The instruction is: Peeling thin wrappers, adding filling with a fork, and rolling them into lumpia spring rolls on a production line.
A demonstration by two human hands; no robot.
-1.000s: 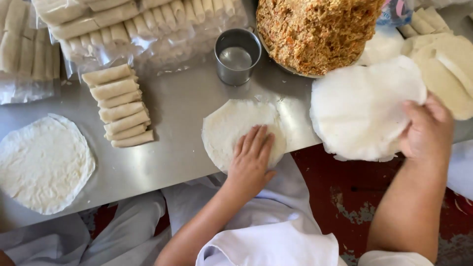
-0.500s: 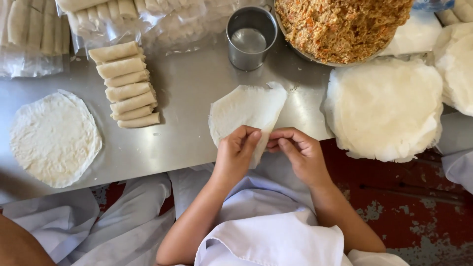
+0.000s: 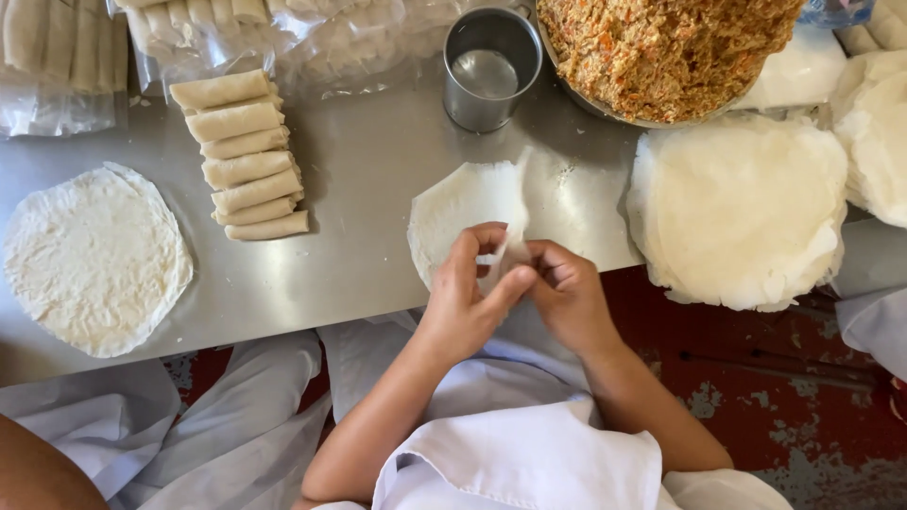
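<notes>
Both hands are meeting at the near edge of the steel table, just below the centre of the view. The left hand and the right hand are pinching the near edge of a thin round wrapper between thumbs and fingertips, and the fingers are pressed close together, so it is hard to see exactly how the sheet is lying between them. The wrapper is resting flat on the table, and one flap of it is standing up at about 12 o'clock from the hands; this flap is partly see-through and its outline is difficult to follow against the shiny metal. At 11 o'clock a metal cup is standing, with what looks like some liquid in it. At 1 o'clock a large bowl of chopped orange-brown filling is sitting, cut off by the top edge. At 3 o'clock a stack of wrappers is hanging a little over the table edge. At 10 o'clock a row of finished rolls is lying side by side, and at 9 o'clock another round sheet is lying flat. Bags of rolls at the top left are only partly visible.
</notes>
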